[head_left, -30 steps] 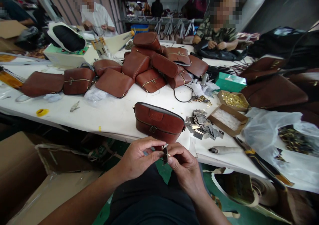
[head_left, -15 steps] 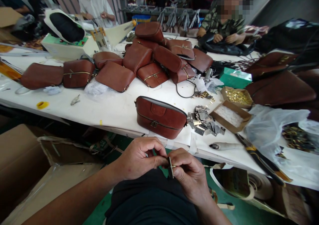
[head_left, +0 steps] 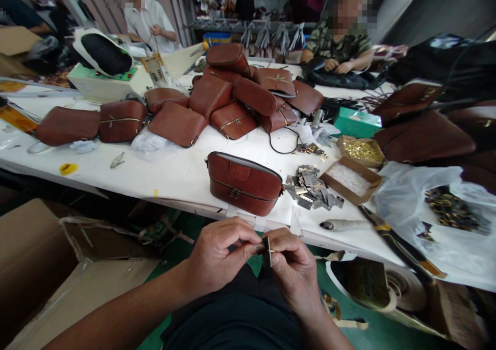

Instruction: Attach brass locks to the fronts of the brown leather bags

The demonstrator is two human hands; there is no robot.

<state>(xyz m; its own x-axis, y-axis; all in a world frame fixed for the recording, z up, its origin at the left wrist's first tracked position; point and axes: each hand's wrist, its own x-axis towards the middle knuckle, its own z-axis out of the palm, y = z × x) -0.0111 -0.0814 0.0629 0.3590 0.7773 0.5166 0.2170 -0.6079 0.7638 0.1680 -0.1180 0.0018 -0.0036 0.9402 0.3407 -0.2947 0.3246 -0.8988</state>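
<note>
Over my lap, in front of the table edge, both hands meet at a small flat metal plate seen nearly edge-on. My right hand pinches the plate between thumb and fingers, with a bit of brass-coloured metal showing at its side. My left hand is closed, its thumb and fingertips pinched together against the plate's other face; what lies between them is hidden. Just beyond stands a brown leather bag with a zip and a small flap, upright at the table's edge. Loose metal plates lie heaped beside it.
Several brown bags are piled farther back. On the right lie a box of brass pieces, a box of white pieces, pliers and a plastic bag. A cardboard box stands at lower left. Two people work across the table.
The view has shifted slightly, so the table things sit a little differently in frame. My left fingers have closed in more tightly against the plate, which my right hand still holds.
</note>
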